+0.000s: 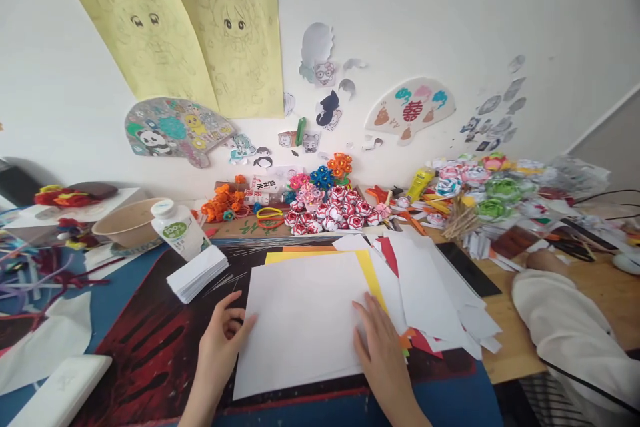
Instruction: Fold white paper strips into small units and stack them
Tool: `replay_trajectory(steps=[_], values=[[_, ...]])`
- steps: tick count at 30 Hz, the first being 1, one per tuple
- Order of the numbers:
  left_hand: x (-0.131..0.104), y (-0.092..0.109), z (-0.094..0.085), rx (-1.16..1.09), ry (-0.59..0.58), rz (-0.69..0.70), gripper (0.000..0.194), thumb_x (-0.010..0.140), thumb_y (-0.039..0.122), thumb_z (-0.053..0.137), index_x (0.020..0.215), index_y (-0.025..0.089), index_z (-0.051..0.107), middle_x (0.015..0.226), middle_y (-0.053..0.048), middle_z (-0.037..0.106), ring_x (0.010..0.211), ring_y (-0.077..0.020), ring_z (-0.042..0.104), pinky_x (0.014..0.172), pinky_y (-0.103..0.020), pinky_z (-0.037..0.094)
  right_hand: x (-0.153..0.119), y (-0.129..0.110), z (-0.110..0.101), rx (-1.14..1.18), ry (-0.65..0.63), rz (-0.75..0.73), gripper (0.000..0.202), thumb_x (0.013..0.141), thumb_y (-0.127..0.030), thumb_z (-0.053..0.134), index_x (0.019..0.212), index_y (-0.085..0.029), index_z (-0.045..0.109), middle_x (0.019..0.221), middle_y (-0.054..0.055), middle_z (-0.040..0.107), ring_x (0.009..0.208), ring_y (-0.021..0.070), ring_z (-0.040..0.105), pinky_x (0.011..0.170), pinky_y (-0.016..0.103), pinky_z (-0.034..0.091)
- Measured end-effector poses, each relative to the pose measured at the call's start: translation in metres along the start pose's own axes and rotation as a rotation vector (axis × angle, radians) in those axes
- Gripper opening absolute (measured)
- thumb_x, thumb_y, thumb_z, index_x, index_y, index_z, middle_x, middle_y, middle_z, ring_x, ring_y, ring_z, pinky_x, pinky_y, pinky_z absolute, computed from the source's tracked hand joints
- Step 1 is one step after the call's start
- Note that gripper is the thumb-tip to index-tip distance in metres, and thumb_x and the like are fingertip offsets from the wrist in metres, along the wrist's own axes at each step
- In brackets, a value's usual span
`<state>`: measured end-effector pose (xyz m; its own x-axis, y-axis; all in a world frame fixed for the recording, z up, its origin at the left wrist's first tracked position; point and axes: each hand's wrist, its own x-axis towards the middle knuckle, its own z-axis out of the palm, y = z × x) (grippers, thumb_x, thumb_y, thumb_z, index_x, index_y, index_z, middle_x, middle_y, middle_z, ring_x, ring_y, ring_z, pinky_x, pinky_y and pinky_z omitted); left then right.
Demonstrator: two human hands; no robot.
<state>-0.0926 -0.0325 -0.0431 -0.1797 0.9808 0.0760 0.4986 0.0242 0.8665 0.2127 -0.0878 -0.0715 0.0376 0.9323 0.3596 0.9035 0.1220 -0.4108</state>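
A large white paper sheet lies in front of me on top of yellow paper and a bit of orange. My left hand is at the sheet's left edge, thumb against the paper, the other fingers loosely bent and apart from it. Along the right edge, my right hand rests with its fingers spread over the paper. Neither hand visibly grips anything. Left of the sheet lies a stack of small white paper pieces, beside a white bottle with a green label.
Loose white sheets and red paper lie to the right, near a black flat slab. Folded paper flowers line the wall. A bowl stands at left. Another person's sleeve is at far right.
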Motion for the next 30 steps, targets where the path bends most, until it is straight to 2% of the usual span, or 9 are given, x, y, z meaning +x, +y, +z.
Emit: replay_trajectory(steps=[3, 5, 9, 13, 16, 19, 23, 27, 30], values=[[-0.005, 0.002, -0.006, 0.233, -0.024, 0.004, 0.042, 0.077, 0.057, 0.055, 0.091, 0.02, 0.068, 0.06, 0.001, 0.058, 0.052, -0.0149, 0.049, 0.05, -0.023, 0.041, 0.001, -0.004, -0.001, -0.003, 0.015, 0.007, 0.047, 0.09, -0.021, 0.044, 0.136, -0.024, 0.041, 0.148, 0.009, 0.035, 0.136, 0.0316, 0.032, 0.105, 0.053, 0.04], [-0.008, 0.006, -0.008, 0.295, -0.01, 0.02, 0.042, 0.079, 0.059, 0.053, 0.084, 0.021, 0.07, 0.059, 0.0, 0.06, 0.052, -0.0152, 0.051, 0.05, -0.023, 0.04, 0.002, -0.006, -0.003, 0.021, 0.018, 0.022, 0.047, 0.09, -0.021, 0.043, 0.136, -0.025, 0.04, 0.148, 0.008, 0.035, 0.136, 0.0314, 0.033, 0.104, 0.053, 0.04], [-0.013, 0.013, -0.009, 0.25, 0.017, 0.001, 0.043, 0.08, 0.059, 0.05, 0.083, 0.022, 0.07, 0.064, 0.001, 0.066, 0.055, -0.0154, 0.056, 0.051, -0.021, 0.042, 0.003, -0.006, -0.008, 0.118, 0.022, 0.067, 0.047, 0.091, -0.021, 0.04, 0.138, -0.026, 0.037, 0.148, 0.008, 0.034, 0.137, 0.0295, 0.031, 0.105, 0.052, 0.039], [-0.012, 0.01, -0.012, 0.211, 0.141, -0.048, 0.042, 0.076, 0.06, 0.055, 0.083, 0.021, 0.07, 0.071, -0.001, 0.07, 0.063, -0.018, 0.062, 0.056, -0.021, 0.046, -0.001, 0.0, -0.014, 0.281, 0.034, 0.108, 0.046, 0.093, -0.022, 0.038, 0.139, -0.027, 0.034, 0.147, 0.007, 0.035, 0.138, 0.0261, 0.031, 0.109, 0.048, 0.036], [-0.009, 0.008, -0.016, 0.149, 0.174, -0.088, 0.044, 0.072, 0.061, 0.059, 0.085, 0.021, 0.07, 0.077, -0.002, 0.072, 0.069, -0.02, 0.064, 0.059, -0.021, 0.048, -0.001, 0.006, -0.019, 0.384, 0.037, 0.16, 0.048, 0.093, -0.026, 0.04, 0.14, -0.027, 0.032, 0.144, 0.007, 0.04, 0.136, 0.025, 0.034, 0.11, 0.046, 0.035], [-0.003, 0.011, -0.016, 0.063, 0.164, -0.118, 0.046, 0.071, 0.062, 0.06, 0.087, 0.02, 0.07, 0.079, -0.003, 0.073, 0.07, -0.0205, 0.063, 0.058, -0.022, 0.049, 0.012, 0.012, -0.025, 0.443, 0.053, 0.242, 0.05, 0.092, -0.03, 0.043, 0.14, -0.026, 0.032, 0.144, 0.008, 0.041, 0.136, 0.0252, 0.035, 0.11, 0.047, 0.033], [0.013, 0.022, -0.007, -0.062, 0.149, -0.12, 0.048, 0.069, 0.062, 0.062, 0.089, 0.018, 0.068, 0.083, -0.005, 0.073, 0.074, -0.0221, 0.064, 0.061, -0.023, 0.05, 0.045, 0.021, -0.024, 0.533, 0.082, 0.321, 0.055, 0.088, -0.034, 0.05, 0.14, -0.024, 0.034, 0.144, 0.011, 0.04, 0.135, 0.0272, 0.035, 0.111, 0.05, 0.028], [0.028, 0.027, 0.004, -0.131, 0.143, -0.106, 0.05, 0.069, 0.064, 0.062, 0.084, 0.017, 0.068, 0.079, -0.005, 0.072, 0.07, -0.0214, 0.064, 0.058, -0.023, 0.05, 0.069, 0.034, -0.012, 0.779, 0.141, 0.43, 0.062, 0.082, -0.037, 0.059, 0.138, -0.022, 0.038, 0.118, 0.013, 0.06, 0.107, 0.0252, 0.061, 0.095, 0.043, 0.047], [0.033, 0.024, 0.009, -0.123, 0.125, -0.089, 0.051, 0.07, 0.064, 0.061, 0.085, 0.016, 0.068, 0.077, -0.005, 0.072, 0.069, -0.0211, 0.064, 0.058, -0.024, 0.05, 0.074, 0.04, -0.006, 0.878, 0.153, 0.523, 0.066, 0.077, -0.042, 0.064, 0.136, -0.021, 0.041, 0.107, 0.011, 0.063, 0.089, 0.0221, 0.065, 0.082, 0.037, 0.052]])
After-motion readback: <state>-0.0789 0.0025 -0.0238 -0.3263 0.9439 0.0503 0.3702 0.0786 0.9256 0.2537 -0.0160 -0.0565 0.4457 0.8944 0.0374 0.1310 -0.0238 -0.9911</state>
